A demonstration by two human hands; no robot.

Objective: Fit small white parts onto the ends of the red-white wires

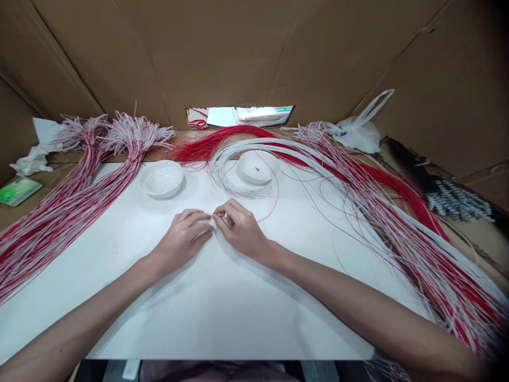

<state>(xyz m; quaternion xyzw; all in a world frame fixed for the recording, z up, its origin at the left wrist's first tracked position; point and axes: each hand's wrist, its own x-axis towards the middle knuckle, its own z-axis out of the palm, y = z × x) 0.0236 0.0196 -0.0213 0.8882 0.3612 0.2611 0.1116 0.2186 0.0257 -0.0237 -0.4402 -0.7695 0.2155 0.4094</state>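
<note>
Together, both hands (214, 231) pinch a thin wire (269, 204), curving rightward.

two bare forearms are seen, both uncovered from the near edge of the view up to the wrists; no sleeve, watch, bracelet or glove is worn. the left hand (183, 237) and the right hand (242, 229) are bare as well, and no ring is seen on the fingers. the fingernails are kept short and unpainted, as far as can be told.
</note>
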